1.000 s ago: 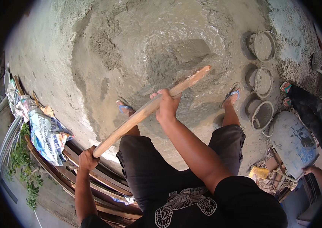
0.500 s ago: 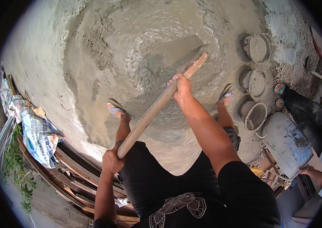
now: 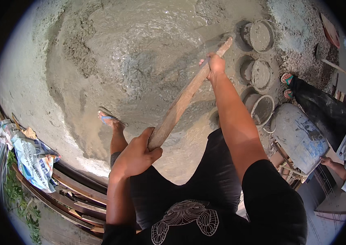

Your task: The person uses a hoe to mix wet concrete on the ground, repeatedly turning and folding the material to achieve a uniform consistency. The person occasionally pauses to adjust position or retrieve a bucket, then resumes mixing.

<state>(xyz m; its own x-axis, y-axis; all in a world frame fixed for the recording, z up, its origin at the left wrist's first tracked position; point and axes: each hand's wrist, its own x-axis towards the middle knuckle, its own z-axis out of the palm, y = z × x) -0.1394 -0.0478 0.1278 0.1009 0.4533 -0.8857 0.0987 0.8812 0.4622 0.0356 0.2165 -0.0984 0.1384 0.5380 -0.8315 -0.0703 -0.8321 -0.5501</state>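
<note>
A long wooden tool handle [image 3: 181,102] slants up to the right across wet grey concrete mix [image 3: 148,73]. My left hand [image 3: 134,157] grips its near butt end, in front of my left thigh. Farther up, near the pale far end, my right hand [image 3: 215,66] is wrapped round the shaft with my arm stretched out. The tool's head cannot be clearly made out against the grey mix. My left foot [image 3: 109,118], in a blue flip-flop, stands at the edge of the mix; my right foot is hidden behind my arm.
Three mix-smeared buckets [image 3: 261,73] stand in a row at right, beside gravel [image 3: 291,28]. A co-worker's sandalled foot [image 3: 287,78] is near them; their hand [image 3: 328,161] touches a blue-grey container [image 3: 299,136]. Stacked planks [image 3: 75,185] and a printed sack [image 3: 34,159] lie at left.
The handle has shifted up and right, its far end now closer to the buckets. Both hands have moved with it, my left hand rising nearer. The view has shifted slightly.
</note>
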